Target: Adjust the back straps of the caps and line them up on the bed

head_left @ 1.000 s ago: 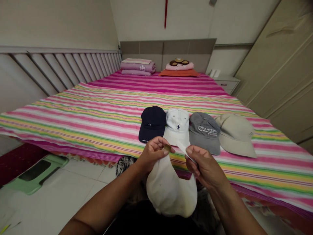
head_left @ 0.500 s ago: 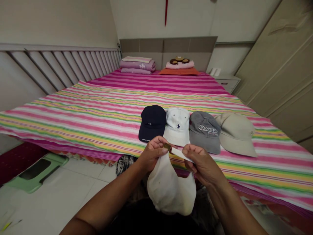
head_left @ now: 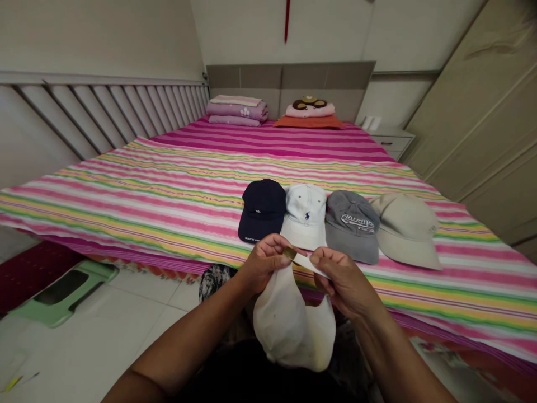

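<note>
A white baseball cap hangs below my two hands, over my lap. My left hand pinches the brass-coloured buckle on one side of its back opening. Opposite, my right hand grips the white strap between thumb and fingers, and the strap's tip meets the buckle. Whether the tip has gone through the buckle I cannot tell. Just beyond my hands, a navy cap, a white cap with a small blue emblem, a grey cap and a beige cap lie in a row.
The caps lie on a striped bedspread near the bed's front edge. Folded purple bedding and a pink pile sit by the headboard. A green stool stands on the floor at left, a bedside cabinet at far right.
My right hand has brought the strap's free end left and down, from pointing up and apart to touching the buckle. My left hand has stayed on the buckle.
</note>
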Available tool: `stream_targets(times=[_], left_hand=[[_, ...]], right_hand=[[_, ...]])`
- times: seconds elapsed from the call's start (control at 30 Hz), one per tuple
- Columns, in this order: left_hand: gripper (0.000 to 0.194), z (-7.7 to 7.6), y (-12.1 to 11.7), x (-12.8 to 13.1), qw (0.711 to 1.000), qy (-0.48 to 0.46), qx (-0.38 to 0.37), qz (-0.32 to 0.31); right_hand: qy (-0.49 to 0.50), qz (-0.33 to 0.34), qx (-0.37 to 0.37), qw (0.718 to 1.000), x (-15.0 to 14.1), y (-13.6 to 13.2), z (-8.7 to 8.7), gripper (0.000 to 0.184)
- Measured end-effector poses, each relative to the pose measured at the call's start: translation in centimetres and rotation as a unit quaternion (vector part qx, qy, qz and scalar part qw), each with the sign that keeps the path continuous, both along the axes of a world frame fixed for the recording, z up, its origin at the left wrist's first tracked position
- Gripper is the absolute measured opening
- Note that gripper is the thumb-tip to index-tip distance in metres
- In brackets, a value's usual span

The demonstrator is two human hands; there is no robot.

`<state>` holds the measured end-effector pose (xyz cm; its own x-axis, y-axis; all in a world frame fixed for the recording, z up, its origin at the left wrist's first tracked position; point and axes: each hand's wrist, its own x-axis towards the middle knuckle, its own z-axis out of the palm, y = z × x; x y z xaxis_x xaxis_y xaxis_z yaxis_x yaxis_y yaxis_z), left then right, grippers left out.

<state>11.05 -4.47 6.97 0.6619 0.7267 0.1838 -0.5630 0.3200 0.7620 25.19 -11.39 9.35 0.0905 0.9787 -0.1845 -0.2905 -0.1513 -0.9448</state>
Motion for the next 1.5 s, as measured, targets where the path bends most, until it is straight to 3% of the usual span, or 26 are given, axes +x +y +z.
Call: stream_targets(times=[0.5,0.77,1.07,1.27,1.5], left_hand=[[0.026,-0.5,-0.2,0.0,0.999,0.044,0.018,0.019],[0.027,-0.6,-0.2,-0.3,0.999,0.026,-0.002,0.023],[0.028,-0.7,-0.3,-0.2,0.996,0.086,0.011,-0.004],[0.027,-0.5,-0.1,-0.4,0.994,0.106,-0.039,-0.008],[0.015,-0.6,0.0,-0.2,0.994,0.096,-0.034,0.029]], right_hand=[[-0.006,-0.017,0.014,1.000,-1.3,0.0,-0.4,0.030],[0.051,-0.001,0.029,0.998,-0.6,-0.4,-0.4,0.022],[0.081,-0.023,0.046,0.995,-1.1,0.0,-0.6,0.027],[0.081,-0.039,0.045,0.995,-1.2,0.1,-0.5,0.027],[0.101,0.010,0.008,0.995,-0.7,0.0,-0.7,0.026]])
